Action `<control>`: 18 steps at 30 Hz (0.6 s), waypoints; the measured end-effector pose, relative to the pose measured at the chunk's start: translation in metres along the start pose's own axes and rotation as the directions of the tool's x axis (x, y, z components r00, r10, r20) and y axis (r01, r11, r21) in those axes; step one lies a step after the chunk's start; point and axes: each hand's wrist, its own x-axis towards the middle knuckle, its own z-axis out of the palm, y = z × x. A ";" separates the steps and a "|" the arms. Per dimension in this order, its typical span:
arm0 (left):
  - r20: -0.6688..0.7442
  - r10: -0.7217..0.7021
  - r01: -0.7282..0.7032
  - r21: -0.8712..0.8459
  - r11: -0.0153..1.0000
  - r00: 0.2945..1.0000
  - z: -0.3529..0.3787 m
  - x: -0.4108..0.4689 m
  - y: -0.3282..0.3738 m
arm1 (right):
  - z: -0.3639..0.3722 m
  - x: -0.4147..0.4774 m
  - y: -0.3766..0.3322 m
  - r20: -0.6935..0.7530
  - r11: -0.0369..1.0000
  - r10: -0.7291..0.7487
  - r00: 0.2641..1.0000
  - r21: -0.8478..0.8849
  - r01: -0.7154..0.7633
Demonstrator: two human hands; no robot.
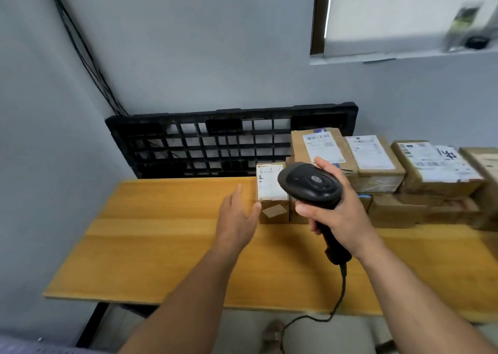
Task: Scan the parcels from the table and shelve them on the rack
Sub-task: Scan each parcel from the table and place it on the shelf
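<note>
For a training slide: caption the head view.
Right hand holds a barcode scanner near a small labelled parcel, open left hand at its side.

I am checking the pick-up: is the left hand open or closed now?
Open. The left hand has straight fingers beside the small box, curled round nothing; contact cannot be told.

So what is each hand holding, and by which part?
The right hand grips the barcode scanner by its handle, just below the head. The left hand holds nothing, open beside the small parcel.
</note>
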 end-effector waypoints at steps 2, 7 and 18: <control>0.030 -0.004 0.004 0.007 1.000 1.000 0.009 0.015 0.003 | -0.010 0.007 0.005 -0.035 1.000 0.027 0.999 -0.009 -0.027; 0.099 -0.054 0.056 -0.021 0.998 0.994 0.028 0.049 0.011 | -0.028 0.025 0.021 -0.095 0.997 0.063 0.993 -0.031 -0.066; 0.322 -0.286 0.384 -0.299 0.874 0.902 0.052 0.080 -0.008 | -0.016 0.030 0.055 -0.059 0.978 0.195 0.979 -0.061 -0.198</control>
